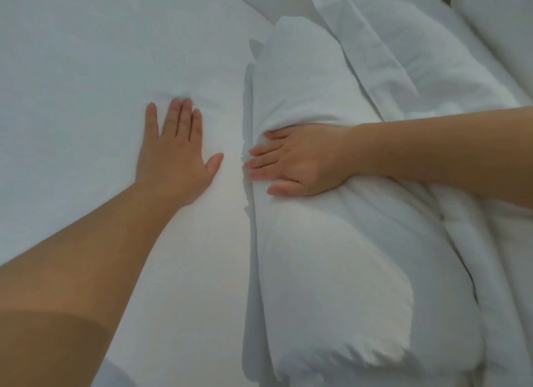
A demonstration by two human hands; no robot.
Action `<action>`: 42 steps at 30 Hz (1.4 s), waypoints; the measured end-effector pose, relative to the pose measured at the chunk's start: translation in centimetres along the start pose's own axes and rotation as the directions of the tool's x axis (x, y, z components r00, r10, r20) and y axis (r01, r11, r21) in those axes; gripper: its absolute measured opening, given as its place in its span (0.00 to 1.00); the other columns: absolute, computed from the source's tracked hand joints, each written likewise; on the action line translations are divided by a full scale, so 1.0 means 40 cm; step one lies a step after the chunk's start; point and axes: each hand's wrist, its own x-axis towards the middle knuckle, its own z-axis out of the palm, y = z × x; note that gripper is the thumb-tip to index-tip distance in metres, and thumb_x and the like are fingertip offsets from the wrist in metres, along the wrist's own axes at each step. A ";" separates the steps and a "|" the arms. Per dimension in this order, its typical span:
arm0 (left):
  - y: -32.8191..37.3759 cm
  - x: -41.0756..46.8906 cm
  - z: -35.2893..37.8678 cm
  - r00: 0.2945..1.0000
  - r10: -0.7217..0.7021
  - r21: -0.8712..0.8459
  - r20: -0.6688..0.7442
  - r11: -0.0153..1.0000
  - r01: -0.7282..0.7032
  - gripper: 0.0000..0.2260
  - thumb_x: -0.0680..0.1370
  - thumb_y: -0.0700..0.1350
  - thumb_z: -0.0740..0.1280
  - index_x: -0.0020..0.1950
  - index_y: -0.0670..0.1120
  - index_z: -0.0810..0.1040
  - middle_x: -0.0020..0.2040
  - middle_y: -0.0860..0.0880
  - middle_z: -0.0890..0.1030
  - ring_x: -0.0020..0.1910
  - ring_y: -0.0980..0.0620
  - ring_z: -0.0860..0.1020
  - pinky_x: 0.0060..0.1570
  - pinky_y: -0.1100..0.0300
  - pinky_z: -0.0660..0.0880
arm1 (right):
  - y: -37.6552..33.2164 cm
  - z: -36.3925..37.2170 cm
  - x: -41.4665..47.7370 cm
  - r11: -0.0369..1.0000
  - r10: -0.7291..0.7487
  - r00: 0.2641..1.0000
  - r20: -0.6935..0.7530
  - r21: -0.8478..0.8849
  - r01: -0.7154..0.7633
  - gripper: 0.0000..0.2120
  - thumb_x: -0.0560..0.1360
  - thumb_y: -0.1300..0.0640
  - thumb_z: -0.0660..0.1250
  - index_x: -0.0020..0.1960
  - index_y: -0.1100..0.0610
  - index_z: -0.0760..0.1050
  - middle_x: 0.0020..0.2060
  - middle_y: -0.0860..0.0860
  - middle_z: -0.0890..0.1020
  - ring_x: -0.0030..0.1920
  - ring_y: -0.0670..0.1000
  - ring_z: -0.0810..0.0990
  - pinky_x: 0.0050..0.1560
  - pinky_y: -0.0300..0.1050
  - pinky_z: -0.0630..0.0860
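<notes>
- Pressing flat: the left hand [176, 156] lies palm down on the fitted sheet [72, 69], fingers straight and close together, thumb spread out to the side. It holds nothing.
- The right hand [300, 161] is also flat and open, palm down on the folded edge of the duvet [331, 257]. Its fingers [259, 164] are straight and point toward the left hand, reaching the duvet's fold line. No cloth is pinched.
- The two hands are near each other but apart, with a strip of bare sheet between the left thumb and the right fingertips.
- Duvet position: bunched in a thick fold along the right of the bed, running from near the camera to beyond the right hand. It dents under the right palm.
- Sheet position: stretched over the mattress on the left, mostly smooth, with faint ripples just ahead of the left fingertips.
- A thinner loose cover [389, 40] lies crumpled beyond the duvet at upper right.
- Judged step: smoothing the sheet with one hand while the other holds the duvet back off it.
- Judged next move: sweep the left palm outward over the ripples, then take hold of the duvet's edge, which calls for curling the right fingers under the fold rather than pressing on top.
- Risk noted: the bulky fold may slump back onto the sheet once the pressure comes off.
</notes>
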 end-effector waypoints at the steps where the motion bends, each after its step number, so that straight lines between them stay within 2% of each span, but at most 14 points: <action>1: 0.002 0.011 0.002 1.000 -0.001 -0.002 -0.002 1.000 0.001 0.36 0.78 0.63 0.37 0.79 0.40 0.43 0.80 0.41 0.44 0.78 0.46 0.41 0.74 0.40 0.37 | 0.024 -0.006 0.014 0.999 0.033 0.999 0.013 -0.003 -0.033 0.28 0.83 0.43 0.40 0.79 0.52 0.54 0.78 0.46 0.56 0.78 0.48 0.51 0.76 0.48 0.42; 10: 0.008 0.048 0.007 1.000 -0.017 0.001 0.010 1.000 0.017 0.36 0.78 0.62 0.35 0.79 0.40 0.42 0.79 0.41 0.42 0.78 0.46 0.40 0.74 0.40 0.38 | 0.334 -0.029 0.080 0.915 0.371 0.925 0.083 0.136 -0.379 0.23 0.84 0.49 0.43 0.78 0.50 0.57 0.78 0.44 0.57 0.78 0.44 0.50 0.77 0.51 0.42; 13: -0.001 0.042 0.002 0.998 -0.028 -0.011 0.050 1.000 0.029 0.36 0.78 0.62 0.37 0.79 0.40 0.43 0.80 0.42 0.42 0.78 0.47 0.39 0.74 0.40 0.37 | 0.367 -0.024 0.087 0.901 0.388 0.919 0.065 0.183 -0.394 0.23 0.84 0.49 0.45 0.78 0.49 0.58 0.78 0.44 0.58 0.78 0.45 0.51 0.76 0.51 0.41; 16: 0.038 0.057 -0.032 0.988 -0.082 -0.274 0.134 0.955 0.116 0.32 0.81 0.59 0.42 0.79 0.40 0.43 0.80 0.43 0.41 0.78 0.48 0.39 0.74 0.44 0.35 | 0.361 -0.015 0.096 0.902 0.367 0.928 0.060 0.222 -0.371 0.23 0.84 0.49 0.45 0.78 0.48 0.59 0.77 0.43 0.59 0.78 0.45 0.52 0.76 0.51 0.41; 17: 0.082 0.065 -0.052 0.981 -0.086 -0.494 0.173 0.854 0.162 0.31 0.82 0.57 0.44 0.79 0.41 0.43 0.80 0.44 0.41 0.78 0.49 0.39 0.75 0.48 0.35 | 0.361 -0.013 0.097 0.904 0.361 0.931 0.059 0.221 -0.365 0.23 0.84 0.48 0.45 0.78 0.48 0.59 0.77 0.43 0.59 0.78 0.45 0.52 0.76 0.52 0.42; 19: 0.190 0.071 -0.102 0.973 -0.032 -0.859 0.227 0.464 0.216 0.28 0.84 0.54 0.47 0.79 0.42 0.43 0.80 0.46 0.42 0.78 0.52 0.41 0.74 0.58 0.36 | 0.365 -0.017 0.101 0.912 0.352 0.934 0.062 0.199 -0.358 0.23 0.84 0.48 0.45 0.77 0.46 0.59 0.77 0.43 0.59 0.78 0.45 0.52 0.76 0.53 0.42; 20: 0.242 0.063 -0.123 0.975 -0.004 -0.933 0.222 0.288 0.214 0.28 0.84 0.54 0.48 0.79 0.43 0.42 0.80 0.47 0.42 0.78 0.53 0.41 0.73 0.61 0.37 | 0.366 -0.019 0.100 0.916 0.347 0.935 0.072 0.188 -0.355 0.23 0.84 0.48 0.45 0.77 0.46 0.59 0.78 0.44 0.59 0.78 0.46 0.51 0.77 0.54 0.42; 21: 0.281 0.049 -0.140 0.978 0.002 -0.958 0.207 0.204 0.202 0.29 0.84 0.54 0.48 0.79 0.44 0.41 0.80 0.48 0.41 0.78 0.54 0.41 0.73 0.62 0.37 | 0.366 -0.021 0.100 0.919 0.339 0.937 0.082 0.182 -0.349 0.23 0.84 0.47 0.45 0.78 0.46 0.59 0.78 0.44 0.59 0.78 0.46 0.51 0.77 0.54 0.42; 24: 0.322 0.006 -0.139 0.986 -0.010 -0.963 0.169 0.211 0.167 0.29 0.84 0.54 0.48 0.79 0.44 0.39 0.80 0.49 0.40 0.78 0.56 0.40 0.75 0.60 0.37 | 0.377 -0.027 0.091 0.918 0.342 0.934 0.105 0.177 -0.355 0.23 0.84 0.46 0.44 0.78 0.47 0.57 0.78 0.44 0.57 0.78 0.46 0.49 0.76 0.54 0.40; 28: 0.319 -0.057 -0.152 0.982 0.134 -0.955 0.130 0.283 0.088 0.29 0.83 0.56 0.47 0.79 0.48 0.38 0.79 0.54 0.39 0.76 0.60 0.38 0.75 0.59 0.37 | 0.397 -0.060 0.092 0.888 0.440 0.891 0.115 0.096 -0.450 0.26 0.83 0.42 0.42 0.79 0.49 0.55 0.79 0.44 0.55 0.79 0.47 0.46 0.76 0.60 0.38; 33: 0.299 -0.123 -0.167 0.969 0.163 -0.958 0.186 0.250 0.142 0.31 0.81 0.61 0.47 0.79 0.51 0.40 0.79 0.56 0.40 0.76 0.63 0.40 0.75 0.62 0.38 | 0.335 -0.061 0.089 0.903 0.398 0.908 0.134 0.115 -0.413 0.28 0.82 0.40 0.43 0.79 0.49 0.55 0.79 0.46 0.55 0.79 0.50 0.46 0.75 0.63 0.39; 37: 0.316 -0.225 -0.184 0.969 0.166 -0.964 0.184 0.225 0.145 0.33 0.75 0.69 0.43 0.73 0.57 0.34 0.74 0.63 0.34 0.73 0.69 0.35 0.73 0.66 0.36 | 0.304 -0.047 0.036 0.872 0.448 0.890 0.086 0.181 -0.456 0.28 0.82 0.40 0.42 0.79 0.49 0.51 0.79 0.48 0.50 0.79 0.52 0.45 0.75 0.63 0.40; 40: 0.321 -0.305 -0.197 0.962 0.158 -0.959 0.221 0.214 0.185 0.33 0.70 0.71 0.40 0.70 0.60 0.32 0.72 0.67 0.32 0.71 0.72 0.32 0.70 0.70 0.33 | 0.276 -0.018 0.018 0.717 0.640 0.768 0.024 0.341 -0.608 0.30 0.82 0.39 0.45 0.80 0.52 0.48 0.80 0.53 0.44 0.79 0.57 0.41 0.75 0.64 0.40; 42: 0.324 -0.345 -0.207 0.951 0.146 -0.949 0.274 0.204 0.242 0.34 0.69 0.73 0.40 0.69 0.62 0.31 0.72 0.66 0.31 0.71 0.71 0.32 0.71 0.69 0.33 | 0.252 -0.004 0.010 0.466 0.806 0.590 0.045 0.568 -0.679 0.33 0.82 0.40 0.48 0.80 0.57 0.45 0.79 0.56 0.42 0.78 0.60 0.40 0.76 0.59 0.41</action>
